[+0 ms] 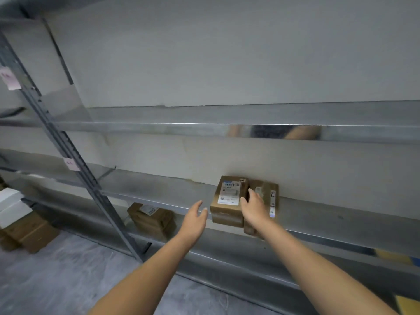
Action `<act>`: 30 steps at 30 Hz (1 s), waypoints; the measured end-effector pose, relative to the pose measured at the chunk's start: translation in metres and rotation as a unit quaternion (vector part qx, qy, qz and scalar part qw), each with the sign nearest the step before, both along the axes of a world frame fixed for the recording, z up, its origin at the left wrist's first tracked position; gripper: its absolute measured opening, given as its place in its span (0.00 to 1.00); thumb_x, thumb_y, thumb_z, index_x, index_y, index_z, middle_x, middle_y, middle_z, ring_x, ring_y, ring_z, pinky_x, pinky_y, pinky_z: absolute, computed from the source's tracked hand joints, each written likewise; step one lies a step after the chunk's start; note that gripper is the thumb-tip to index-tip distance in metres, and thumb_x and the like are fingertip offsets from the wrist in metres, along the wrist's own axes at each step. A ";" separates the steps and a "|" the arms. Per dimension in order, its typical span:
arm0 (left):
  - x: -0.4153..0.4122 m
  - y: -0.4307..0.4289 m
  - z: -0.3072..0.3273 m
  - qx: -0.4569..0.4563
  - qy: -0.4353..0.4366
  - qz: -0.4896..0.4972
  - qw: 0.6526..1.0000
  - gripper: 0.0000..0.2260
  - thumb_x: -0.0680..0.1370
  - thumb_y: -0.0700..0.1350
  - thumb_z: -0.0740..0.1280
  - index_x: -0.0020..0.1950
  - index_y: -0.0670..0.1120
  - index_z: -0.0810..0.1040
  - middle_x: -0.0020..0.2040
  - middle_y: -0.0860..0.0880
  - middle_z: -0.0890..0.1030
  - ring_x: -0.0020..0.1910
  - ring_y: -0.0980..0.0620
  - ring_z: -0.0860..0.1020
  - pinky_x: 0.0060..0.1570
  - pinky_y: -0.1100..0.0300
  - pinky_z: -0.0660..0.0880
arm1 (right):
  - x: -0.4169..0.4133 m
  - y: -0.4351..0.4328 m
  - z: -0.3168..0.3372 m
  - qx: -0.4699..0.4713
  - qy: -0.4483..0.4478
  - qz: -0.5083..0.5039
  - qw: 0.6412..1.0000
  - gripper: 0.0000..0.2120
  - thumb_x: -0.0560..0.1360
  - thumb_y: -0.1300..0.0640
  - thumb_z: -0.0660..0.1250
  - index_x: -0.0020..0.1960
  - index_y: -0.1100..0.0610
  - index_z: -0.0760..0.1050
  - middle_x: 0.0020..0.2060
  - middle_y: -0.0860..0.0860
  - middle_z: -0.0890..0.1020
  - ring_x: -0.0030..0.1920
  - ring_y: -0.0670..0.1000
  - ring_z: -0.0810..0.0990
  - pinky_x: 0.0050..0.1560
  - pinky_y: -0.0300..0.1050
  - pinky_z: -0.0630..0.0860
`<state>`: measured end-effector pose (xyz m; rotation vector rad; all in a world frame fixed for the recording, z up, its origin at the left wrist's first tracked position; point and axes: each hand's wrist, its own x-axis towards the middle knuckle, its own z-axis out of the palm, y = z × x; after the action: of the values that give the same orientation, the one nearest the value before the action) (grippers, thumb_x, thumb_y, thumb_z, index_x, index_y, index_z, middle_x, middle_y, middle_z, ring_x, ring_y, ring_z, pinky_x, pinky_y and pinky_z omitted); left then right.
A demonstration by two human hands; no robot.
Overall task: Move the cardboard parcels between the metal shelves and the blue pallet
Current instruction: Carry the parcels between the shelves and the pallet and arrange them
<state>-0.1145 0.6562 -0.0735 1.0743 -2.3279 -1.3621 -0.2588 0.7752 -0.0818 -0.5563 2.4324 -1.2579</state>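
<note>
Two small cardboard parcels stand side by side on a metal shelf. The left parcel carries a white label and the letter H. The right parcel is marked L. My right hand rests between them, its fingers over the right edge of the H parcel and in front of the L parcel. My left hand hovers open just left of the H parcel, not touching it. The blue pallet is out of view.
A grey upright post crosses the left side. A third parcel sits on the shelf below. Brown and white boxes stand on the floor at far left. The upper shelf holds nothing in view.
</note>
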 end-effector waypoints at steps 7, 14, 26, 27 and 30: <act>-0.054 -0.041 -0.027 0.062 0.004 -0.008 0.998 0.22 0.85 0.48 0.55 0.79 0.48 0.60 0.78 0.47 0.63 0.77 0.48 0.61 0.74 0.52 0.60 | -0.051 -0.043 -0.026 0.016 -0.068 -0.037 0.997 0.19 0.82 0.56 0.54 0.71 0.60 0.65 0.63 0.58 0.75 0.61 0.56 0.75 0.61 0.49 0.73; -0.095 -0.093 -0.049 0.094 -0.006 -0.022 0.995 0.22 0.86 0.49 0.53 0.79 0.46 0.61 0.78 0.46 0.64 0.77 0.46 0.62 0.74 0.53 0.60 | -0.062 -0.084 -0.043 0.075 -0.112 -0.036 0.990 0.26 0.83 0.53 0.51 0.78 0.57 0.50 0.54 0.54 0.78 0.36 0.43 0.73 0.29 0.37 0.65; -0.142 -0.126 -0.094 0.256 0.048 -0.078 0.962 0.14 0.84 0.47 0.59 0.69 0.49 0.72 0.51 0.54 0.82 0.38 0.69 0.78 0.32 0.76 0.73 | -0.060 -0.119 -0.074 0.006 -0.159 -0.144 0.977 0.28 0.82 0.41 0.47 0.78 0.53 0.53 0.64 0.57 0.76 0.61 0.57 0.77 0.63 0.52 0.72; -0.142 -0.128 -0.095 0.269 0.050 -0.078 0.958 0.18 0.84 0.49 0.59 0.74 0.48 0.69 0.51 0.55 0.81 0.39 0.68 0.78 0.32 0.76 0.72 | -0.058 -0.121 -0.075 -0.006 -0.158 -0.152 0.976 0.28 0.82 0.41 0.47 0.77 0.53 0.55 0.63 0.56 0.78 0.60 0.56 0.78 0.61 0.51 0.73; -0.136 -0.130 -0.095 0.308 0.042 -0.079 0.947 0.24 0.83 0.54 0.58 0.79 0.52 0.60 0.67 0.48 0.78 0.48 0.58 0.76 0.41 0.69 0.71 | -0.054 -0.125 -0.077 -0.027 -0.156 -0.179 0.971 0.26 0.82 0.42 0.49 0.75 0.54 0.60 0.60 0.56 0.79 0.59 0.55 0.79 0.61 0.51 0.74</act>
<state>-0.2510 0.5261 -0.1685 0.9514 -1.9989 -2.2398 -0.3127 0.6503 -0.1584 0.0748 2.2959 -1.4276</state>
